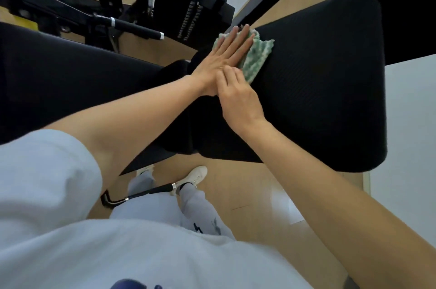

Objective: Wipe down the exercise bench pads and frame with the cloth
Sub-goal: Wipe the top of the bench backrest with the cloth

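Observation:
A green-and-white cloth lies on the far left part of the wide black bench pad. My left hand presses flat on the cloth with straight fingers pointing away from me. My right hand lies just behind it, its fingers over the back of my left hand and the cloth's near edge. A second, longer black pad stretches away to the left. Part of the cloth is hidden under my left hand.
A black weight stack with cable and guide rods stands beyond the pads. A black handle bar with silver rings juts out at left. Another handle hangs by my legs. Wooden floor lies below, and a white wall stands at right.

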`<act>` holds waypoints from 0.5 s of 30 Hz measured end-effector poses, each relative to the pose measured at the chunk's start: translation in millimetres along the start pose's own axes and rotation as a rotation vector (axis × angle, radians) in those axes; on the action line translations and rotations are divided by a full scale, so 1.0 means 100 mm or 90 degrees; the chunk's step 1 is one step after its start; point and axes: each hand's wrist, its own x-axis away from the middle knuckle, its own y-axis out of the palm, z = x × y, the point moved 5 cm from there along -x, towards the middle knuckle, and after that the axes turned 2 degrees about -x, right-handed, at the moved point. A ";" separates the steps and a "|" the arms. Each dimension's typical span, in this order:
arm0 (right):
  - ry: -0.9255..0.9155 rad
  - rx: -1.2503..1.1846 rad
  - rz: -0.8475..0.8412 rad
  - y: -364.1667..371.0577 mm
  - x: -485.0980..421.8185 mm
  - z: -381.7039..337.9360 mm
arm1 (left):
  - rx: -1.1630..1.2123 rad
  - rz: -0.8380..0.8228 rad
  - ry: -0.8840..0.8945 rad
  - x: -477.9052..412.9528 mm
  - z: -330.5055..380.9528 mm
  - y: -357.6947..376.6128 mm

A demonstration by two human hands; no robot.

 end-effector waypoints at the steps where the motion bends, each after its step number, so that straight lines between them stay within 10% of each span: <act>1: 0.017 -0.008 -0.004 -0.01 -0.12 0.04 | -0.011 -0.005 -0.003 -0.04 -0.06 -0.02; 15: 0.007 0.224 -0.218 0.14 0.20 0.20 | 0.219 0.013 -0.231 0.92 0.23 0.42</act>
